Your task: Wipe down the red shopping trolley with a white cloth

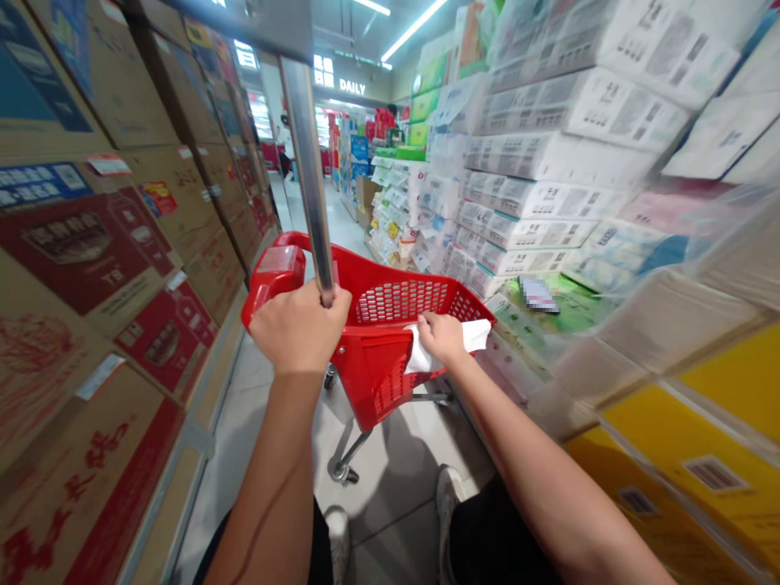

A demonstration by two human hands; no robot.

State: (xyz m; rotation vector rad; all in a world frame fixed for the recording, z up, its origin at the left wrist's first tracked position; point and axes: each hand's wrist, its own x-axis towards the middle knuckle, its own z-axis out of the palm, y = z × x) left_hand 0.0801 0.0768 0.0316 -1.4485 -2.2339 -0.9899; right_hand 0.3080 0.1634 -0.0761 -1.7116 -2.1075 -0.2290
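Observation:
My left hand (301,327) is closed around the lower part of a shiny metal pole (309,162). The pole rises to a grey piece (262,24) at the top edge, mostly cut off. Just beyond that fist stands a red plastic shopping cart (378,341) with perforated sides. On the cart's near right rim, my right hand (442,337) is closed over a white cloth (477,335), which could also be paper. Part of the cloth hangs down the cart's side, and one end sticks out to the right. My fingers hide its middle.
Stacked cardboard boxes (164,325) line the left side. On the right are tall stacks of white wrapped packs (536,195), a green pack (566,301) and yellow cartons (688,439). The tiled aisle runs ahead; a cart wheel (344,474) stands near my shoes.

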